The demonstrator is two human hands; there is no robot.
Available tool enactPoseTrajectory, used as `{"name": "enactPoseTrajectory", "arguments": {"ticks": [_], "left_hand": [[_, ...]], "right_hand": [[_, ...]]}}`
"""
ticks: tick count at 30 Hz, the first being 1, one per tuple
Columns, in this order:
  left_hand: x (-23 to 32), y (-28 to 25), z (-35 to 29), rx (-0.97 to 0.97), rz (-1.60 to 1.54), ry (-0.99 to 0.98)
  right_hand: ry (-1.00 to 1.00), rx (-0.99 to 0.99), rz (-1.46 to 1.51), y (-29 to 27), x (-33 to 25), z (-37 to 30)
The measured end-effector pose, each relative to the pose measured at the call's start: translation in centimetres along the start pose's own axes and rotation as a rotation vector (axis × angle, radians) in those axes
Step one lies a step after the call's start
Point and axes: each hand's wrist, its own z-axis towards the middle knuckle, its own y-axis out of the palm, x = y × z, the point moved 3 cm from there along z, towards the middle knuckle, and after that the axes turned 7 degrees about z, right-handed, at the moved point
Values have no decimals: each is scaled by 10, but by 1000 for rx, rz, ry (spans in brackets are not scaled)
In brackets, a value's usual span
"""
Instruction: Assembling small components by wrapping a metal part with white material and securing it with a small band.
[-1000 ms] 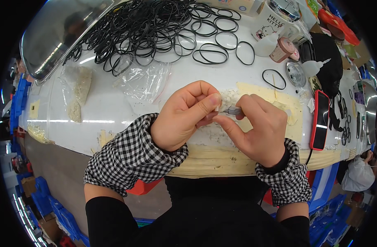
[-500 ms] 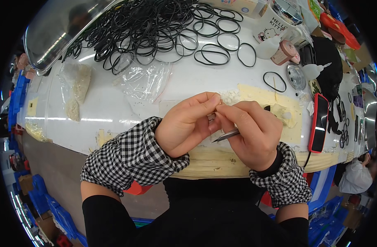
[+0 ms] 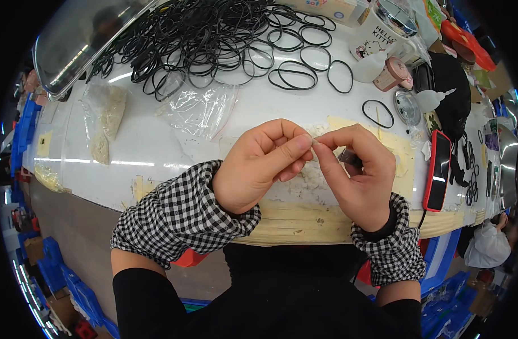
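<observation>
My left hand (image 3: pixel 263 164) is closed in a pinch, thumb against forefinger, over the worktable near its front edge. At its fingertips is something too small to name. The thumb and forefinger of my right hand (image 3: pixel 363 175) meet the same spot, also pinching. Curled in the right hand's other fingers is a dark, slim metal tool (image 3: pixel 349 157); only its end shows now. Beneath the hands lie pale crumbs (image 3: pixel 310 186) on the white table. A yellowish sheet (image 3: pixel 404 179) lies partly under the right hand.
Beyond my hands, a large heap of black rubber rings (image 3: pixel 185 39) covers the far table. A clear plastic bag (image 3: pixel 199 110) and a bag of pale pieces (image 3: pixel 109 121) lie left. On the right are a red-framed phone (image 3: pixel 438 172), a squeeze bottle (image 3: pixel 431 99) and a white mug (image 3: pixel 377 34).
My right hand has turned and opened out from the palm, so the tool's pointed tip no longer shows. Both pinches have shifted slightly right and now meet at their fingertips.
</observation>
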Motion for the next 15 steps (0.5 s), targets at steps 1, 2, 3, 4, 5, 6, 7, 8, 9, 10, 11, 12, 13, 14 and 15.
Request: {"name": "enactPoseTrajectory", "arguments": {"ticks": [1,2,3,4,5,6,7,8,9,10,11,12,13,14,15], "left_hand": [[1,0,0,2,8,12],[1,0,0,8,14,17],[1,0,0,14,20,22],[2,1,0,20,26,28],[2,1,0,19,47,31],[3,0,-1,17,68,34],[4,0,-1,14,90,37],[5,1,-1,18,101,31],[6,2,-1,20,113,25],[6,2,-1,23,124,20],[6,3,-1,18,120,23],[5,3,-1,14,116,27],[5,4,0,9,112,31],[4,3,0,-48,74,7],[3,1,0,-104,36,-16]], "right_hand": [[37,-11,6,0,0,0],[13,-5,15,0,0,0],[-12,0,24,0,1,-1],[-36,5,33,0,1,-1],[-6,1,46,1,1,-1],[24,-3,58,1,1,-2],[55,-7,71,2,2,-2],[61,-12,75,2,1,-2],[68,-17,78,2,1,-2],[75,-21,81,2,2,-3],[62,-25,81,2,1,-3],[50,-29,81,2,2,-2],[38,-33,81,2,1,-3],[59,-42,95,2,1,-2],[79,-50,110,3,1,-2]]}}
